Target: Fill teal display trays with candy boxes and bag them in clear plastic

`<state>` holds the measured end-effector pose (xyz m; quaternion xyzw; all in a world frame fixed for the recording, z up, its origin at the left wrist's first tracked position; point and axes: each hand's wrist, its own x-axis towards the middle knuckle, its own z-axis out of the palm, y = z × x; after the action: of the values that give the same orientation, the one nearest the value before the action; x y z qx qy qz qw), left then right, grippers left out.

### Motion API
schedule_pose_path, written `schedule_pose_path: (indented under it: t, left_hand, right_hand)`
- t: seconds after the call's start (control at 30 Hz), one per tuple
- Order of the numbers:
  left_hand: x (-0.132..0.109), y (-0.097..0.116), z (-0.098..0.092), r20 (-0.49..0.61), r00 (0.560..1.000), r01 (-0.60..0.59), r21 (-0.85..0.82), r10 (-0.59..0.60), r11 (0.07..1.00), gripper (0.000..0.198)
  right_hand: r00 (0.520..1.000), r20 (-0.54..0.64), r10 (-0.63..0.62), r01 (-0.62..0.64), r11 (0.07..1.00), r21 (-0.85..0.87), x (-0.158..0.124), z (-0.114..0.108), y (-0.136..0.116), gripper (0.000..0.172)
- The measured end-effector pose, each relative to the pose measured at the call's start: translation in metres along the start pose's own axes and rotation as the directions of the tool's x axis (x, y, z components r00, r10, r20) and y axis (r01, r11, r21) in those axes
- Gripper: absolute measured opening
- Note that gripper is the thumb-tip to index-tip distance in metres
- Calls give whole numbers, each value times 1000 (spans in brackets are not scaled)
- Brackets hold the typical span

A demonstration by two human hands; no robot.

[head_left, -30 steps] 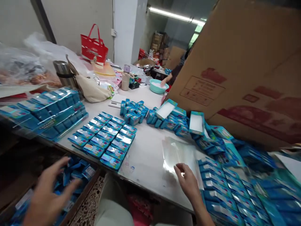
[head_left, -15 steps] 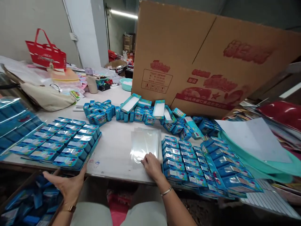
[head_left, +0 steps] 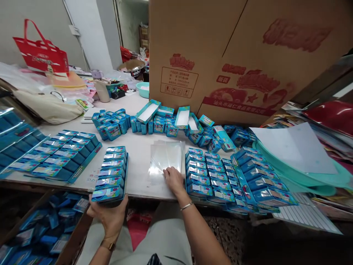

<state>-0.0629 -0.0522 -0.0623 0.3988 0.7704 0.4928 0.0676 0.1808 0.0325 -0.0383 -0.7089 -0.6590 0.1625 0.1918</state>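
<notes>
We see a large cardboard carton (head_left: 248, 55) with red print standing at the back of the white desk (head_left: 138, 143), filling most of the upper view. To the right of it lie a teal sheet (head_left: 303, 176) with a white paper (head_left: 292, 151) on top and some red material (head_left: 331, 121) beyond. On the left side of the desk rests a display tray of blue boxes (head_left: 57, 154), laid out in several rows, and further left a wrapped stack of the same goods (head_left: 13, 140) sits at the edge. On the right, just beside our right hand, a big block of blue boxes (head_left: 220, 173) lies in neat rows. Along the foot of the carton we see a loose heap of small blue boxes (head_left: 165, 123), some open trays among them. Below the desk on the left stands a crate of blue packs (head_left: 35, 232). Far back on the left are a red bag (head_left: 41, 55) and a beige pouch (head_left: 46, 106).

Our left hand (head_left: 110, 217) grips the near end of a single row of blue boxes (head_left: 111, 171) from below, fingers curled under it; the row lies at the front edge of the desk, between the display tray and the clear plastic bag (head_left: 165, 158). Our right hand (head_left: 172, 180) lies flat with fingers loosely spread on the near edge of that clear bag, which rests in the middle of the desk.
</notes>
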Motion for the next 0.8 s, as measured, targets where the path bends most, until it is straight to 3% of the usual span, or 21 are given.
schedule_pose_path:
  t: [0.1,0.23,0.3,0.33,0.37,0.4,0.43,0.47,0.5,0.53,0.6,0.67,0.73,0.8]
  left_hand:
    - [5,4,-2,7,999,-37,-4,37,999,133]
    - [-13,12,-37,85,990,-96,-183,113,978,141]
    - [-26,20,-54,217,969,-29,-385,121,922,132]
    - [-30,26,-58,349,932,88,-477,96,875,124]
    - [-31,33,-58,519,853,268,-522,52,810,114]
    - [-27,41,-54,694,720,477,-492,-2,728,104]
    - [-21,50,-46,830,556,654,-400,-50,642,95]
    - [-13,57,-35,907,411,770,-292,-90,567,89]
    - [-4,64,-23,933,336,818,-223,-127,530,83]
    - [5,69,-10,934,325,822,-202,-147,532,78]
    - [18,75,14,915,374,777,-221,-149,589,72]
    - [21,77,29,907,410,730,-263,-97,632,65]
    - [18,78,34,899,436,689,-311,-32,655,56]
    - [16,85,29,876,481,611,-367,38,701,48]
  right_hand:
    - [999,-44,17,-15,999,28,-6,-9,-4,38]
    - [971,-212,-110,133,987,95,-40,-31,-14,39]
    - [923,-312,-225,267,959,99,-67,-40,-20,35]
    - [897,-341,-282,326,942,78,-81,-42,-23,33]
    - [876,-349,-332,368,929,43,-95,-42,-25,31]
    - [859,-344,-378,402,916,0,-110,-41,-28,30]
    - [846,-328,-420,429,902,-48,-124,-39,-30,29]
    - [837,-302,-456,451,888,-93,-138,-35,-32,28]
    - [830,-274,-485,467,874,-131,-151,-31,-33,26]
    - [826,-247,-507,482,862,-158,-164,-26,-34,25]
    - [825,-187,-534,509,845,-163,-186,-18,-33,22]
    - [841,-129,-526,523,850,-58,-199,-17,-29,20]
    - [872,-121,-474,488,863,133,-200,-26,-22,26]
    - [906,-203,-373,418,864,280,-188,-43,-15,44]
